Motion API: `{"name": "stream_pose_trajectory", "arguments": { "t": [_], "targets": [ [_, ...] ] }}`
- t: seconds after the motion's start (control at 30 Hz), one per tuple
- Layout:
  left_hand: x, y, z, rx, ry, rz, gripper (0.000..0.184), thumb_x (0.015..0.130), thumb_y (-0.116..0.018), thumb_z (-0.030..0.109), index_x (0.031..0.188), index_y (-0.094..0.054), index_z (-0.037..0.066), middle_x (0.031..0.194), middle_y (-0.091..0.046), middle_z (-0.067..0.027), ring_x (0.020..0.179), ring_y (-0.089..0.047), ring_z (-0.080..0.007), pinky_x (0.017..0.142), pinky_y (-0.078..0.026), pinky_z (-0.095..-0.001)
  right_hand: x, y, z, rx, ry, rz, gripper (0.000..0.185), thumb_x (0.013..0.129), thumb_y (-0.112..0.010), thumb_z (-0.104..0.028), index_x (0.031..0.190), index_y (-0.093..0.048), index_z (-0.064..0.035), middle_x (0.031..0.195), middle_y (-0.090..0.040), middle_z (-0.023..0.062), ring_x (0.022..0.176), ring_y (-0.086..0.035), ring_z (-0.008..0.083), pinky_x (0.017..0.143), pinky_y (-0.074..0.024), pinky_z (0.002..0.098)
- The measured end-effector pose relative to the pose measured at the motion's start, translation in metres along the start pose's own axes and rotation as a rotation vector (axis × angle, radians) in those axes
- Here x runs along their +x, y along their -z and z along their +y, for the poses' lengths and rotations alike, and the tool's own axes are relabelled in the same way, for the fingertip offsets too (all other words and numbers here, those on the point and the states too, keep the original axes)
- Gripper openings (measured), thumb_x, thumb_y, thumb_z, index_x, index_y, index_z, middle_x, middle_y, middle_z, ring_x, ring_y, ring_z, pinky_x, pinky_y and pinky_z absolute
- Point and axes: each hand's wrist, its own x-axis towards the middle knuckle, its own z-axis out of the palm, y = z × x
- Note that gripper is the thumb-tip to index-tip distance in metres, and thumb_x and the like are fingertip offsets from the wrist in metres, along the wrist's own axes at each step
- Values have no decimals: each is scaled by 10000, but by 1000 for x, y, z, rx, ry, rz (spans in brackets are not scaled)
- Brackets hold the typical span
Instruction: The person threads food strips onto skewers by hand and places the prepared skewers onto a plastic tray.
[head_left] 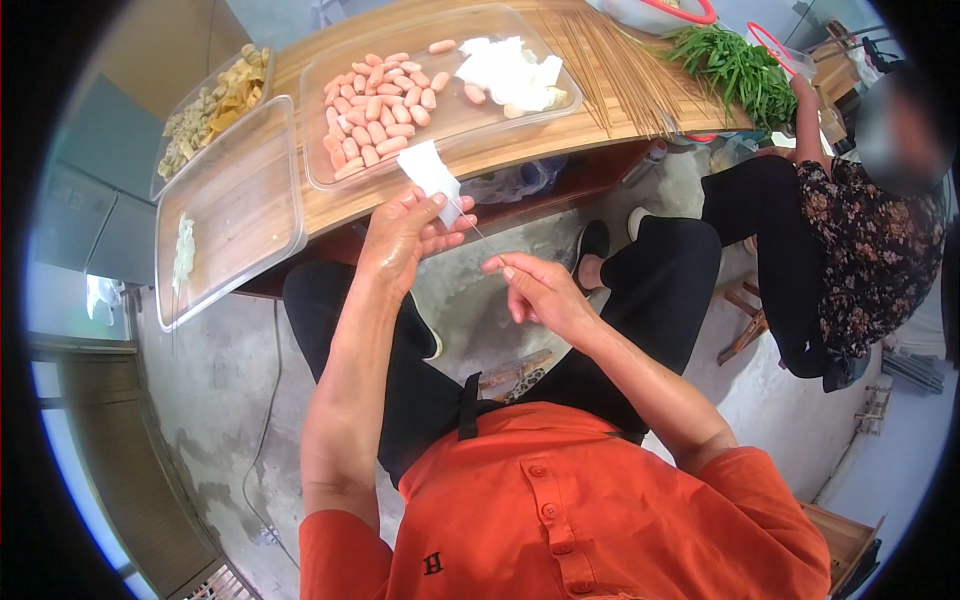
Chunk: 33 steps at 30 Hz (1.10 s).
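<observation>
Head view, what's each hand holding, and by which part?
Left hand holds the white piece by its lower part; right hand, the thin stick by its near end.

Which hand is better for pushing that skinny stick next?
Probably the right hand: it seems to pinch the thin stick below the white piece, while the left hand is busy holding that piece.

Table (287,80): sausages (375,108) in middle tray (465,130) | skewers (612,70) right of it | greens (735,75) farther right | second tray (240,215) left
</observation>
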Motion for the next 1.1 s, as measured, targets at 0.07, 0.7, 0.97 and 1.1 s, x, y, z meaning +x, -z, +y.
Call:
{"name": "stream_pose_trajectory", "arguments": {
  "t": [0.07,0.7,0.97,1.1],
  "targets": [
    [6,6,-8,9,-13,-7,278,940,-579,157,1155,-528,-11,1128,-636,-172,954,-667,-232,782,-576,-338,0,0,-2,23,-5,6,292,1007,-420,-208,1179,-596,-50,563,-505,1,513,-484,76,513,-379,235],
    [24,2,-15,-111,-209,213,207,931,-578,105,1113,-524,25,1063,-640,-97,942,-645,-201,842,-518,-377,-3,1,-14,95,-54,-56,295,1015,-397,-172,1197,-583,-33,562,-531,-7,467,-482,41,424,-329,194],
    [25,-5,-12,-107,-237,274,174,912,-579,54,1075,-540,9,993,-646,-108,879,-660,-198,790,-541,-342,-6,-1,-32,137,-78,-71,311,1011,-391,-187,1184,-588,-20,550,-534,4,451,-474,50,414,-335,200],
    [26,-5,-12,-93,-231,279,175,902,-586,49,1067,-548,5,992,-646,-106,879,-656,-197,785,-544,-323,-2,-3,-39,197,-81,-77,322,1013,-389,-206,1173,-592,-14,545,-531,9,439,-457,56,410,-328,203]
  ]
}}
